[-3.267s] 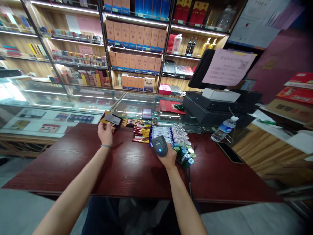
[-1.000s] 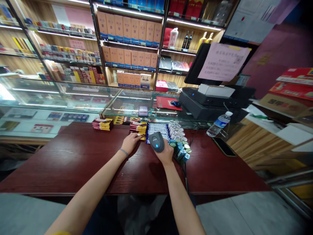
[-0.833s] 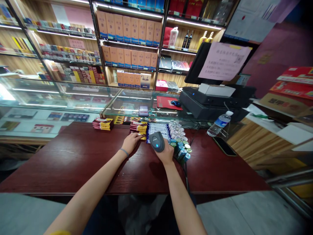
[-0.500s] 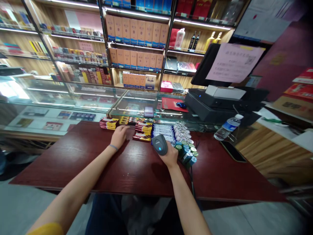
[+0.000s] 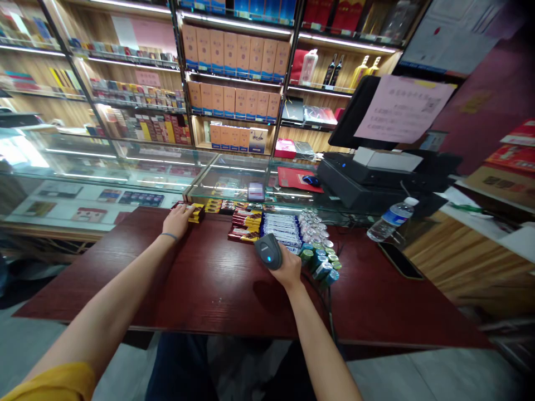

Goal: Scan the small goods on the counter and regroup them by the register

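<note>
My right hand (image 5: 289, 266) is wrapped around the handle of a dark grey barcode scanner (image 5: 268, 250) with a blue light lit on it. It is held above the wooden counter, its head pointing forward and left. At the back left, my left hand (image 5: 178, 220) lies over a stack of red-and-yellow snack packs (image 5: 196, 213), fingers stretched across the top and partly hiding it. More red-and-yellow packs (image 5: 246, 225) lie in stacks to its right. Beside those are rows of blue-and-white wrapped sticks (image 5: 282, 229), silver-wrapped tubes (image 5: 314, 227) and green and blue tubes (image 5: 321, 266).
A water bottle (image 5: 392, 219) and a dark phone (image 5: 401, 260) are on the right of the brown counter (image 5: 200, 295). The scanner's cable (image 5: 330, 312) runs off the front edge. Behind stand a glass case (image 5: 234, 172), a mouse (image 5: 311, 180) and a monitor (image 5: 355, 111).
My left hand has moved left, from bare counter beside the middle stacks onto the left stack of snack packs. The scanner in my right hand has shifted slightly left and down.
</note>
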Demonstrator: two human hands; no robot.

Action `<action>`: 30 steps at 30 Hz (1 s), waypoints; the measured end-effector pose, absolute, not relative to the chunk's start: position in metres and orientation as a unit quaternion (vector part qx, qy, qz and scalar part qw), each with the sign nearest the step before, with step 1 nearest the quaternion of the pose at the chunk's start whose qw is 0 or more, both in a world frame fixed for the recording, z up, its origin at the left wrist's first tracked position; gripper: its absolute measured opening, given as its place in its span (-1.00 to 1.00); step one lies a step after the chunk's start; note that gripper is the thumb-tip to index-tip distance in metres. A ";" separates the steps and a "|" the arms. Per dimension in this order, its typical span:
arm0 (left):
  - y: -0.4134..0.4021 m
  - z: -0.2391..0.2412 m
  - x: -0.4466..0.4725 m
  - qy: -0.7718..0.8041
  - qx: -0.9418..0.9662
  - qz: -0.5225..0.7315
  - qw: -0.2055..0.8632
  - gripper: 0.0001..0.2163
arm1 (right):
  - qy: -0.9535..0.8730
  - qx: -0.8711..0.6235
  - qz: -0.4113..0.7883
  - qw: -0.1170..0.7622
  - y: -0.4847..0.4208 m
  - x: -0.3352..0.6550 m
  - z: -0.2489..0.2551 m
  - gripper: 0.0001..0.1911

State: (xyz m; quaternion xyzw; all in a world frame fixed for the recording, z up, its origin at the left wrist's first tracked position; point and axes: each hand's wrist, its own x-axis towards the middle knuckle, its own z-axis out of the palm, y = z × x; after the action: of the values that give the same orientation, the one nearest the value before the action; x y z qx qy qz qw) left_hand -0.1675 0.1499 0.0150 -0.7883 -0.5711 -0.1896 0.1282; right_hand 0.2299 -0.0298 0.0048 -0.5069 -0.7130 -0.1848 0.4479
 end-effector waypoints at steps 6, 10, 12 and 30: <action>0.140 0.030 -0.167 -0.554 -0.800 -0.188 0.134 -0.65 | -0.708 -0.526 -0.169 0.441 -0.030 0.233 0.003 -0.57; 0.132 0.043 -0.155 -0.588 -0.748 -0.294 0.088 -0.68 | -0.697 -0.524 -0.180 0.455 -0.030 0.234 0.005 -0.58; 0.127 0.050 -0.141 -0.616 -0.687 -0.381 0.064 -0.74 | -0.696 -0.522 -0.179 0.460 -0.030 0.234 0.006 -0.58; 0.063 -0.002 0.038 -0.272 -0.273 -0.704 -0.597 -0.70 | -0.683 -0.556 -0.165 0.444 -0.032 0.242 0.008 -0.56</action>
State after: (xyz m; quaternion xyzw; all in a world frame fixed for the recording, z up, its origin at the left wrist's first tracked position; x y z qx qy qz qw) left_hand 0.0384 0.0632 -0.0016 -0.2725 -0.2718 -0.7037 -0.5972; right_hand 0.2424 -0.0321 0.0085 -0.5561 -0.6832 -0.1647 0.4436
